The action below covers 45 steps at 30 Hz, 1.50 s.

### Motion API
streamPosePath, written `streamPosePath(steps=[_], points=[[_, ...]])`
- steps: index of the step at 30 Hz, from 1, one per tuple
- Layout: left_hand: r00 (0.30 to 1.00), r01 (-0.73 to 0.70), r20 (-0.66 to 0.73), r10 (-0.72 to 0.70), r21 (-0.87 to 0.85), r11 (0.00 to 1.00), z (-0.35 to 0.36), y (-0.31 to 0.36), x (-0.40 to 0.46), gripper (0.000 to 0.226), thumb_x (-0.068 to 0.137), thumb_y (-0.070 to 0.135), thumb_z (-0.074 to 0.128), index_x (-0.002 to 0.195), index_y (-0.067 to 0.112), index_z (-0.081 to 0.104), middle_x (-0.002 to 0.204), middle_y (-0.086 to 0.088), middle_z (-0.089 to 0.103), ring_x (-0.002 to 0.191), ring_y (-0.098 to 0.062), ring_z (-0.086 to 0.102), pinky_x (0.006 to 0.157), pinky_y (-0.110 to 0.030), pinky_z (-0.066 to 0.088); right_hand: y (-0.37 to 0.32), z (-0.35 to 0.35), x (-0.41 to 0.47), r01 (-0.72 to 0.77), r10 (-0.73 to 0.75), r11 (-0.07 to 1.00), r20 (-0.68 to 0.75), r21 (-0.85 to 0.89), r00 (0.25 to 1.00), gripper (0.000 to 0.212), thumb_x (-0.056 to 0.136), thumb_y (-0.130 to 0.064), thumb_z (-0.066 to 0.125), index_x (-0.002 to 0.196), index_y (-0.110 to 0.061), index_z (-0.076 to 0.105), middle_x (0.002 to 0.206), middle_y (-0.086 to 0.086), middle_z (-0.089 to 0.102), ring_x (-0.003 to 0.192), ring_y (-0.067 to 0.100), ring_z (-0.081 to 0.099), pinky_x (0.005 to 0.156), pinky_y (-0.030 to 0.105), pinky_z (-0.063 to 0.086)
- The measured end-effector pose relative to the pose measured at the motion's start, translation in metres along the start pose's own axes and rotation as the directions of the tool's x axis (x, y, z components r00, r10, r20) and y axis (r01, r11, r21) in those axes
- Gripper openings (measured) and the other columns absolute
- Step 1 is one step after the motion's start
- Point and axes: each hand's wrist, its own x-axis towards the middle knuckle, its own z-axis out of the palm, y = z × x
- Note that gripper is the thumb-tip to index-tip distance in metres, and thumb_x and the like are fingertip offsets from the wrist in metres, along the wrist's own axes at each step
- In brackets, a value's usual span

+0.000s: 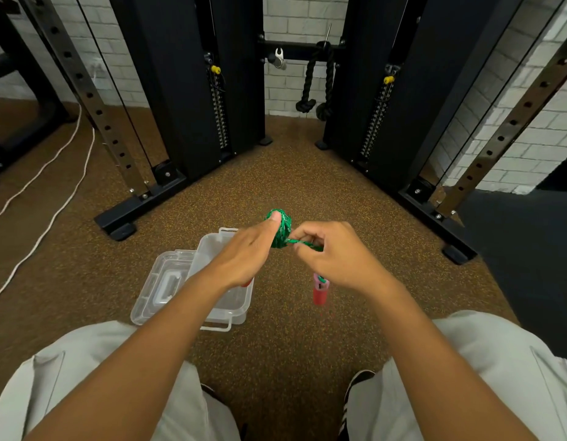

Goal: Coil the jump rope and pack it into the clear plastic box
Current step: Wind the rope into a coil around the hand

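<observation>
Head view: green braided jump rope point(280, 230) in a tight coil, left hand point(247, 253) clasped around it, right hand point(331, 253) pinching its loose strand.

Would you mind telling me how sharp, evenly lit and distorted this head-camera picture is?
Head view: wide-angle bending bows the rack uprights outward; lighting is soft and even, with faint shadows; the mirror panels show reflections, not harsh glare; the green rope coil is sharp, while the red handle dangling under the right hand is slightly motion-blurred.

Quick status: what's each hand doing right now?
Left hand: closed around the green rope coil.
Right hand: pinching the loose rope end; red handle dangles below.
</observation>
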Motion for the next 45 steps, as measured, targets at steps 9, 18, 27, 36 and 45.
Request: streamPosePath(steps=[9, 18, 27, 36, 45], points=[[0.974, 0.039, 0.224, 0.023, -0.271, 0.962, 0.006, -0.004, 0.002, 0.062, 0.094, 0.075, 0.028, 0.110, 0.034, 0.072, 0.117, 0.013, 0.074, 0.115, -0.001, 0.063, 0.112, -0.035, 0.038, 0.004, -0.014, -0.001, 0.002, 0.001, 1.000, -0.162, 0.023, 0.987, 0.010, 0.094, -0.019, 0.071, 0.099, -0.025, 0.077, 0.091, -0.012, 0.068, 0.067, 0.000, 0.058, 0.065, 0.013, 0.042], [0.912, 0.115, 0.346, 0.220, -0.731, 0.673, 0.006, 0.000, 0.003, 0.070, 0.099, 0.047, 0.031, 0.127, -0.012, 0.057, 0.104, -0.019, 0.070, 0.097, -0.027, 0.064, 0.095, -0.035, 0.049, 0.006, -0.020, 0.002, -0.005, 0.092, 0.936, -0.229, 0.351, 0.969, 0.009, 0.089, -0.010, 0.076, 0.095, -0.017, 0.075, 0.089, -0.007, 0.075, 0.082, 0.003, 0.069, 0.076, 0.019, 0.055], [0.932, 0.172, 0.243, 0.270, -0.950, 0.262, -0.004, 0.007, 0.000, 0.073, 0.091, 0.043, 0.052, 0.144, -0.008, 0.046, 0.125, -0.019, 0.065, 0.119, -0.031, 0.058, 0.115, -0.054, 0.033, 0.012, -0.010, 0.004, -0.069, 0.191, 0.863, -0.196, 0.501, 0.962, 0.013, 0.098, -0.006, 0.065, 0.105, -0.013, 0.074, 0.097, 0.011, 0.077, 0.079, 0.015, 0.070, 0.072, 0.026, 0.060], [0.988, 0.009, 0.057, 0.141, -0.947, 0.320, -0.010, 0.008, 0.000, 0.060, 0.099, 0.033, 0.043, 0.148, -0.002, 0.044, 0.151, -0.017, 0.051, 0.146, -0.030, 0.041, 0.124, -0.048, 0.025, 0.006, 0.016, 0.007, -0.124, 0.178, 0.944, -0.152, 0.307, 0.972, 0.022, 0.094, -0.013, 0.070, 0.092, -0.035, 0.067, 0.077, -0.004, 0.072, 0.068, 0.011, 0.067, 0.072, 0.040, 0.058], [0.993, -0.121, -0.089, 0.082, -0.716, 0.688, -0.011, 0.002, 0.005, 0.030, 0.091, 0.032, 0.055, 0.104, 0.007, 0.062, 0.122, 0.001, 0.071, 0.113, -0.013, 0.061, 0.103, -0.035, 0.040, -0.004, 0.013, -0.001, -0.113, 0.115, 0.993, -0.044, 0.045, 0.992, 0.046, 0.093, -0.019, 0.068, 0.138, -0.025, 0.062, 0.117, -0.005, 0.068, 0.101, 0.009, 0.065, 0.087, 0.014, 0.047]])
